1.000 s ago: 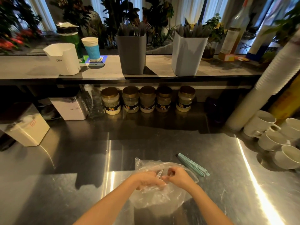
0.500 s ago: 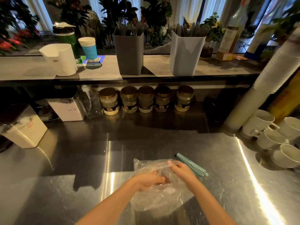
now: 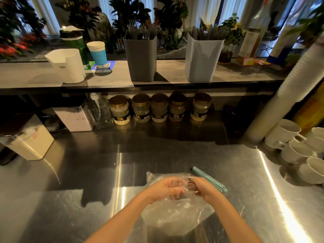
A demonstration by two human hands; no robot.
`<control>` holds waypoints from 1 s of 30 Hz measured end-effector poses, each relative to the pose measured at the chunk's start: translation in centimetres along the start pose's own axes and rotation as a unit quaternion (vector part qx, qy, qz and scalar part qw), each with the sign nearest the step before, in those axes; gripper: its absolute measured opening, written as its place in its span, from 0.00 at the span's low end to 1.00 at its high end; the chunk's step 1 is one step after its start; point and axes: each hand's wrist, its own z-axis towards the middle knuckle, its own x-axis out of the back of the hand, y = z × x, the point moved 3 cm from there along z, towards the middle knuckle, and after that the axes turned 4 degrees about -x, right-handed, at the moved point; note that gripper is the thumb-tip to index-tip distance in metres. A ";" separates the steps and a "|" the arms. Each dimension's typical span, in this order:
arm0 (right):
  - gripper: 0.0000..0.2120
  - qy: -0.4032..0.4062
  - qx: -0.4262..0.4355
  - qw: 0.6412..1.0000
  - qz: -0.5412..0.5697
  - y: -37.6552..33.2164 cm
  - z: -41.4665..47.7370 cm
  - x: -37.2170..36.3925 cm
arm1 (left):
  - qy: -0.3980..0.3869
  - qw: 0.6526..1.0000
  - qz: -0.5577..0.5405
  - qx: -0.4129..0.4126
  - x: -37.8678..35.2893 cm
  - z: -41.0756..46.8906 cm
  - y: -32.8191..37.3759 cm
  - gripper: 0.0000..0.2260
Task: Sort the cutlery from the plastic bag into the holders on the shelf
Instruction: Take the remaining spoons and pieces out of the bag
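Head view finds our left hand [image 3: 165,188] and right hand [image 3: 205,189] both curled, pinching the mouth of the plastic bag [image 3: 175,218] lying on the counter [image 3: 175,155], likely spreading it to reach cutlery for the dark holder [image 3: 141,60] and pale holder [image 3: 201,60] on the shelf.

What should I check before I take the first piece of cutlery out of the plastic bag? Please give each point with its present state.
1. Clip removed: ok; the teal bag clip lies on the steel counter beside the plastic bag.
2. Grip on bag mouth: ok; left hand and right hand both pinch the film.
3. Mouth open enough: cannot tell.
4. Kind of cutlery inside: cannot tell through the crumpled film.
5. Holders ready: ok; dark grey holder and light grey holder stand upright on the shelf.
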 end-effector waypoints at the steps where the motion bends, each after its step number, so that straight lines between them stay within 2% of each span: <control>1: 0.07 -0.004 0.006 1.000 -0.008 0.1 0.0 0.0 | 0.016 1.000 -0.023 -0.010 0.1 0.1 0.3 0.10; 2: 0.08 -0.008 0.015 1.000 -0.018 0.1 -0.3 -0.1 | 0.032 0.998 -0.052 -0.017 0.1 0.2 0.8 0.10; 4: 0.09 -0.008 0.038 0.999 -0.030 -0.2 -0.5 -0.4 | 0.047 0.983 -0.177 -0.029 0.0 0.6 1.7 0.10; 7: 0.14 0.009 0.061 0.998 -0.033 -0.5 -0.8 -0.5 | 0.065 0.913 -0.402 -0.034 0.1 1.4 3.5 0.10; 9: 0.16 -0.005 0.099 0.995 -0.024 -0.9 -1.1 -0.5 | 0.082 0.887 -0.452 -0.042 0.5 2.0 4.5 0.11; 11: 0.16 -0.034 0.120 0.992 -0.036 -1.5 -1.7 -0.7 | 0.091 0.884 -0.455 -0.049 0.7 2.1 5.6 0.11; 13: 0.16 -0.065 0.098 0.993 -0.012 -2.2 -2.2 -0.9 | 0.097 0.888 -0.447 -0.053 0.9 2.3 6.1 0.10; 17: 0.18 -0.145 0.102 0.974 0.144 -3.5 -4.3 -0.5 | 0.092 0.898 -0.427 -0.050 1.3 1.9 6.2 0.10; 19: 0.22 -0.179 0.104 0.960 0.187 -4.1 -5.6 -0.6 | 0.088 0.895 -0.435 -0.047 1.2 1.5 6.2 0.09; 22: 0.19 -0.130 0.116 0.974 0.144 -5.6 -7.0 -1.7 | 0.082 0.915 -0.394 -0.034 0.9 1.0 6.3 0.11; 25: 0.16 -0.094 0.176 0.972 0.121 -6.2 -7.7 -2.3 | 0.089 0.943 -0.319 -0.027 0.4 0.7 6.1 0.13; 27: 0.16 -0.090 0.168 0.966 0.177 -6.3 -7.7 -2.8 | 0.085 0.951 -0.296 -0.036 0.1 0.6 6.1 0.15; 30: 0.17 -0.047 0.113 0.950 0.287 -6.4 -7.3 -3.3 | 0.094 0.934 -0.344 -0.037 -0.1 -0.1 6.8 0.14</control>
